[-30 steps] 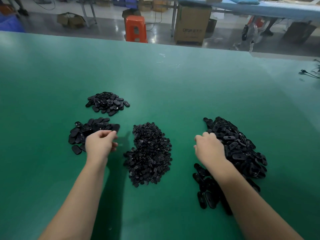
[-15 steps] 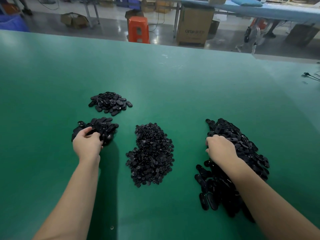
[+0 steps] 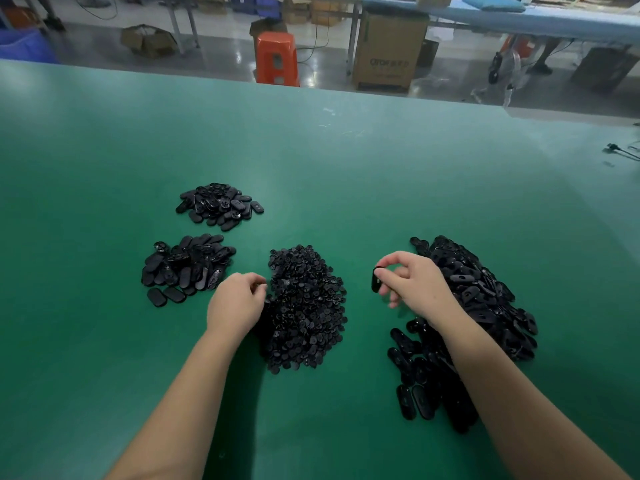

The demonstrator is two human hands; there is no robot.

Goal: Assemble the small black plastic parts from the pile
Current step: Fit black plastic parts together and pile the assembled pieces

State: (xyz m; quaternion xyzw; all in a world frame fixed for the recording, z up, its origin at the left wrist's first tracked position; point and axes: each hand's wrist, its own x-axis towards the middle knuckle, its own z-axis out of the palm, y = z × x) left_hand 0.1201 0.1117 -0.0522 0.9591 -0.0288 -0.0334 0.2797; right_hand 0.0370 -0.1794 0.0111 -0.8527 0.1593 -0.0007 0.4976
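Several heaps of black plastic parts lie on the green table (image 3: 346, 168). A big pile of oval shells (image 3: 485, 299) is on the right, a mound of small round pieces (image 3: 304, 313) in the middle, and two smaller oval heaps, one at near left (image 3: 187, 265) and one farther back (image 3: 220, 206). My right hand (image 3: 415, 285) is lifted left of the big pile, pinching one oval shell (image 3: 376, 280) between thumb and fingers. My left hand (image 3: 237, 303) rests at the left edge of the middle mound, fingers curled; what they grip is hidden.
Beyond the table's far edge stand an orange stool (image 3: 277, 58), a cardboard box (image 3: 389, 53) and a blue-topped bench (image 3: 519, 15). A black cable (image 3: 620, 150) lies at the table's right side. Bare green surface stretches behind the heaps.
My left hand moved right from the near-left oval heap to the middle mound. My right hand rose out of the big pile, now pinching one oval shell.
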